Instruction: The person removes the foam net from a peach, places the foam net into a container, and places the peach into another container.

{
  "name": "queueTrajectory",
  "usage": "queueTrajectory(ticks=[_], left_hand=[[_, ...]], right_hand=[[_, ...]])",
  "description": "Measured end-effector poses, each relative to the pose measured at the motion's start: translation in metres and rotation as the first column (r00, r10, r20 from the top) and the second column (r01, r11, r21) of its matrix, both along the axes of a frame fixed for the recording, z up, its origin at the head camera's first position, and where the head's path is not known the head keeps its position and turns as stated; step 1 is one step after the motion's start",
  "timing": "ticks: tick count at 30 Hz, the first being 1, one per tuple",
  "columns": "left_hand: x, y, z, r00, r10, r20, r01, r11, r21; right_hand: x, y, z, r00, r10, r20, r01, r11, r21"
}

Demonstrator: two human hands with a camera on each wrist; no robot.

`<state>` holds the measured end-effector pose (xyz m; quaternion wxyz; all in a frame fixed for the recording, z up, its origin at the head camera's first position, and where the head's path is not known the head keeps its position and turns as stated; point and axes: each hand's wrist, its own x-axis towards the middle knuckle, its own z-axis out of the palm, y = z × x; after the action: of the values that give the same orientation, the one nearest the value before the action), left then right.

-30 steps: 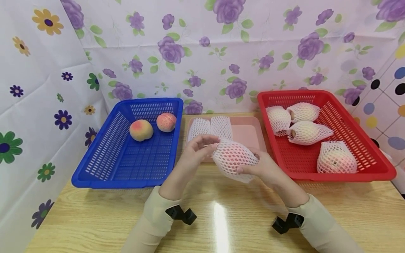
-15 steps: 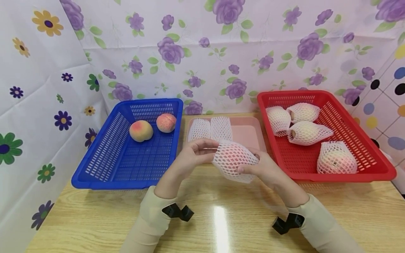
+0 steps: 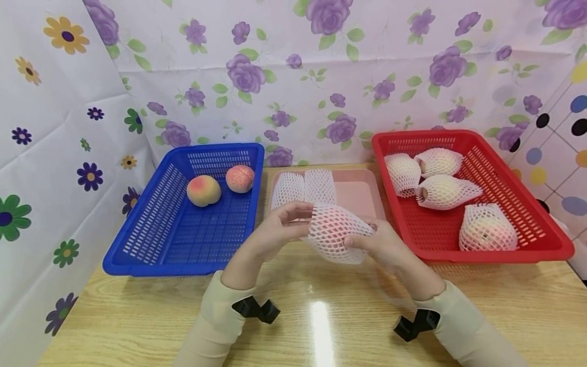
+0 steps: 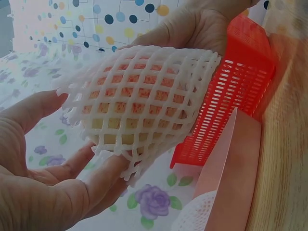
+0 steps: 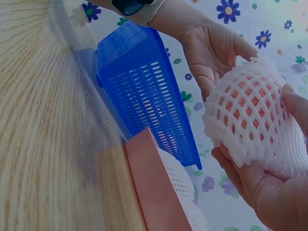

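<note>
A peach in a white foam net (image 3: 337,229) is held above the table, between both hands. My right hand (image 3: 382,244) grips its right end, the thumb lying across the net. At the other end my left hand (image 3: 275,229) holds the net's edge between thumb and fingers. Reddish and yellow skin shows through the mesh of the netted peach (image 4: 137,98) in the left wrist view. In the right wrist view, the right hand's fingers (image 5: 252,178) lie under the netted peach (image 5: 250,113).
Two bare peaches (image 3: 204,190) lie in a blue basket (image 3: 183,268) at left. The red basket (image 3: 486,256) at right holds several netted fruits (image 3: 447,192). Between the baskets, a pink tray (image 3: 359,188) holds white foam nets (image 3: 320,186). A flowered cloth (image 3: 293,81) hangs behind.
My left hand has shifted slightly left and down along the net's left end, its fingers now nearer the edge. The right hand keeps its grip, nearly still.
</note>
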<state>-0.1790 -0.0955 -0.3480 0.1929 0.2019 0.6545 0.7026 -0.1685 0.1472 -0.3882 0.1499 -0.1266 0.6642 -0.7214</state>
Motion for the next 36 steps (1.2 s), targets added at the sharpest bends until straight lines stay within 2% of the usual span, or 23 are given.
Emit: queueTrajectory(ticks=[5,13,18,24,30,36], left_hand=[[-0.0003,-0.0008,-0.0007,1.000,0.013,0.013,-0.013,1.000,-0.013],[-0.0011,-0.0010,-0.0019,0.998,0.058,0.026,-0.057,0.997,-0.061],[-0.0023,-0.0012,-0.0028,0.996,0.081,0.033,-0.078,0.993,-0.084],[-0.0018,-0.0015,-0.0024,0.997,0.072,0.025,-0.068,0.990,-0.127],[-0.0014,-0.0028,0.0000,0.997,0.069,0.027,-0.065,0.991,-0.118],[-0.0020,-0.0061,-0.0009,0.997,0.052,0.050,-0.049,0.997,-0.057]], right_hand=[[-0.0007,0.0010,0.0002,1.000,-0.019,0.010,0.018,0.999,0.030],[-0.0003,0.0000,0.0025,0.990,-0.118,0.076,0.112,0.991,0.077],[0.0002,-0.0004,0.0043,0.980,-0.177,0.090,0.162,0.975,0.152],[0.0012,-0.0005,0.0044,0.974,-0.219,0.058,0.196,0.943,0.269],[0.0012,-0.0011,0.0036,0.971,-0.228,0.076,0.206,0.953,0.222],[0.0010,-0.0024,0.0028,0.969,-0.181,0.167,0.176,0.983,0.042]])
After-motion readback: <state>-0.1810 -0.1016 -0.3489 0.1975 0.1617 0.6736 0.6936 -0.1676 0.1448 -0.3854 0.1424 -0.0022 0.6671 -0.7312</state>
